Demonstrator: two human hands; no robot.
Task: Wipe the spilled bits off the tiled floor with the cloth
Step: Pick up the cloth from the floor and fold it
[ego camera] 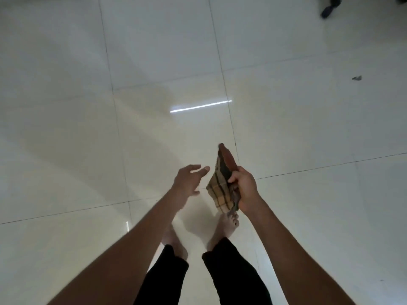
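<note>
2 bare forearms reached out from the bottom edge, above 2 legs in black trousers (pixel 231 271) and 2 bare feet on the glossy white tiled floor (pixel 66 106). the left foot was partly hidden behind the left forearm, and the legs were cut off at the bottom of the frame.

the right hand (pixel 245 188) was closed around 1 tan checked cloth with dark stripes (pixel 220 190), thumb and curled fingers pinching its bunched upper part, which stuck up above the fist in a dark, blurred fold. the rest of the cloth hung down in the air over the right foot, clear of the floor.

the left hand (pixel 187 179) hovered just beside the cloth without touching it, fingers loosely spread and empty, tips pointing toward the cloth.

1 small grey spilled bit (pixel 356 78) lay on a tile well apart from the hands, toward the right edge; its shape was too small to make out. 1 dark object (pixel 329 7) was cut off at the top right corner and hard to identify.
</note>
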